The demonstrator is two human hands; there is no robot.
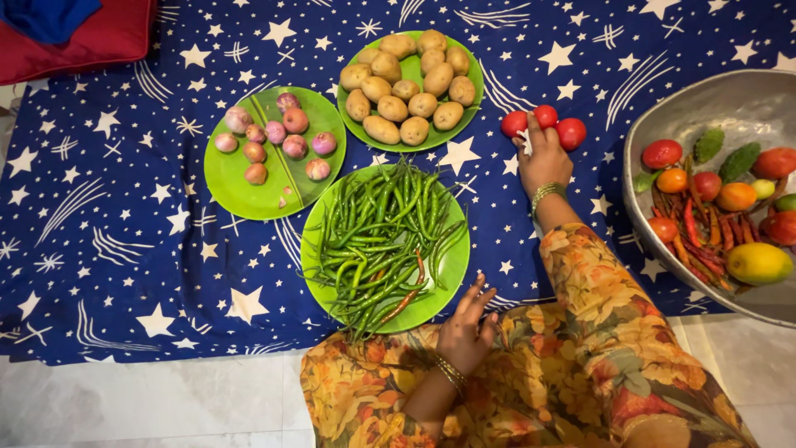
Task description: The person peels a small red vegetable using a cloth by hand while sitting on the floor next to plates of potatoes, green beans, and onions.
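- The three red tomatoes (543, 124) lie in a tight cluster on the blue star-printed cloth (124, 249), just beyond the chilli plate's far right edge.
- The right hand (543, 162) rests on that cluster, fingers curled loosely over the middle tomato and touching it; whether it truly grips one I cannot tell.
- The left hand (466, 332) lies on the flowered lap, fingers spread and slack, holding nothing, its fingertips just beside the chilli plate's near rim.
- The chilli plate (452, 265), green and round, carries a heap of long green chillies (381, 241).
- Beyond the chilli plate sits a green plate of potatoes (410, 87).
- To the far left of the chilli plate is a green plate of small pink onions (278, 137).
- Well to the right of the chilli plate stands a metal bowl (713, 108) with mixed vegetables and red chillies.
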